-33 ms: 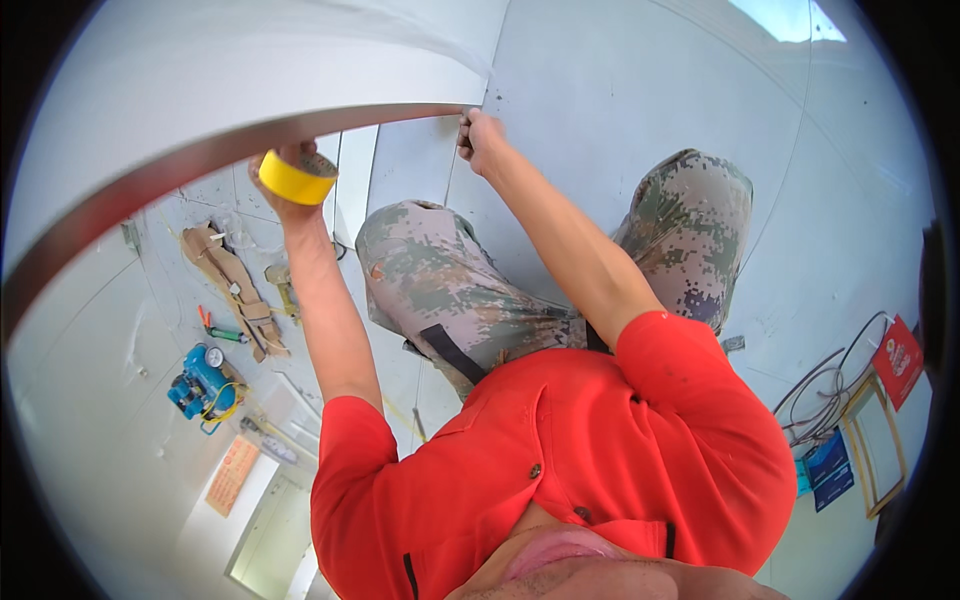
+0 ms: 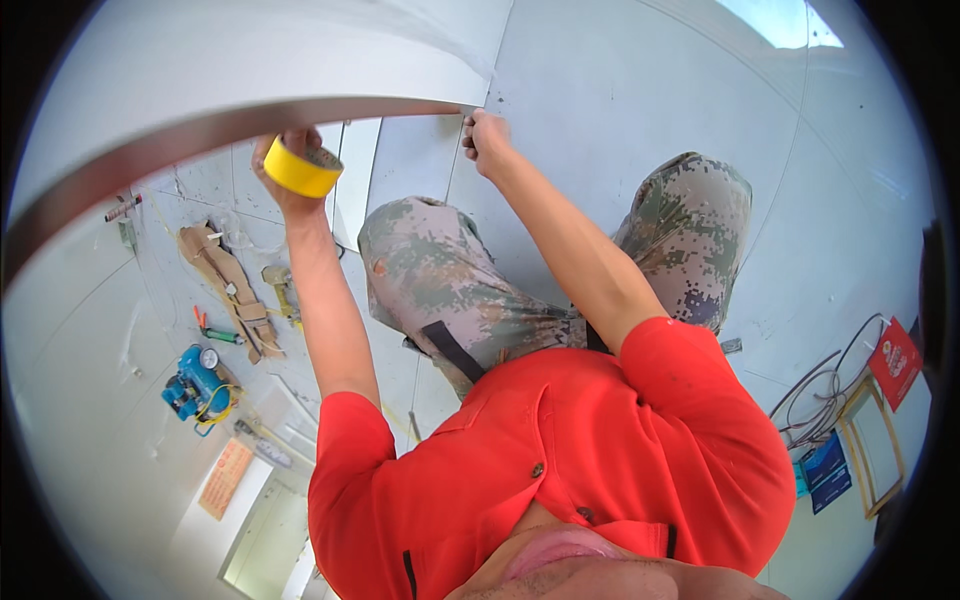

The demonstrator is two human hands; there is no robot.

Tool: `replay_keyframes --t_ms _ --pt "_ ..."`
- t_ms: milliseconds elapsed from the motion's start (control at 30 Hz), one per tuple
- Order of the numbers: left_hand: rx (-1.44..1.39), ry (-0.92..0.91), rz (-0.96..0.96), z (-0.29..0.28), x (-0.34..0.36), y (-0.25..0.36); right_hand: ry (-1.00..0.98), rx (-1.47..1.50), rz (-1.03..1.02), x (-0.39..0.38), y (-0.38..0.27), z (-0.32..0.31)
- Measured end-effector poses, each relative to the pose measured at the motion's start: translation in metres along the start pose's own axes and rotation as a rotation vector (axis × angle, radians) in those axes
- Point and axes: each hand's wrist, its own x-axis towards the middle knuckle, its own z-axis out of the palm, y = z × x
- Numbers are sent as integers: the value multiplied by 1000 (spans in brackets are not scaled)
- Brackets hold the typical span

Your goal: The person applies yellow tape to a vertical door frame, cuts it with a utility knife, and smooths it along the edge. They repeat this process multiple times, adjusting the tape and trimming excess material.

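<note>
Holding tape (image 2: 303,178) in left hand (image 2: 283,195), grasped from behind, with fingers up along the far rim, just below the brown edge (image 2: 200,142) of the white panel (image 2: 250,50). Can't make out any strip coming off the roll, nor tell touching from nearly touching there.

At the far end of that edge, right hand (image 2: 488,140) with fingers curled in. Can't tell if pinching anything or only resting against the corner.

Could drop the tape by loosening or twisting the left wrist, given a hold mainly from one side. Could scuff the edge by bumping it with the roll, given so little gap. Could lose the far corner by easing off on the right, if relying on those fingertips. Could push the panel askew by loading both arms unevenly; can't see any supports.

Crouching in camo trousers (image 2: 430,270) on pale floor (image 2: 600,90), arms stretched out. Could tip forward into the panel by overreaching.

Farther left, well apart from both hands: tan strip (image 2: 228,290), green tool (image 2: 222,336), blue compressor (image 2: 205,380). Far right: loose cables (image 2: 825,400) near a frame (image 2: 857,440) and blue box (image 2: 828,470). Could trip there by stepping back without looking.
</note>
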Motion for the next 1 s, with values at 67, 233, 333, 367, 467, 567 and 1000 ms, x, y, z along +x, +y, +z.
replay_keyframes --t_ms 67,233,333,367,467,567,1000 --pt "38 16 -7 11 -1 6 55 -407 -291 -39 -19 -10" --pt "43 -29 93 18 16 10 -40 -1229 -1091 -185 -119 -20" --pt "-20 -60 116 24 22 10 -32 -1436 -1261 -244 -156 2" --pt "-11 -92 166 23 26 10 -26 -1499 -1311 -253 -157 7" --pt "-88 -118 199 25 32 7 43 -1526 -1552 -255 -161 21" --pt "-46 -137 232 26 35 -3 157 -1542 -1627 -256 -158 24" --pt "-441 -174 126 42 34 -21 181 -1458 -1774 -256 -152 18"
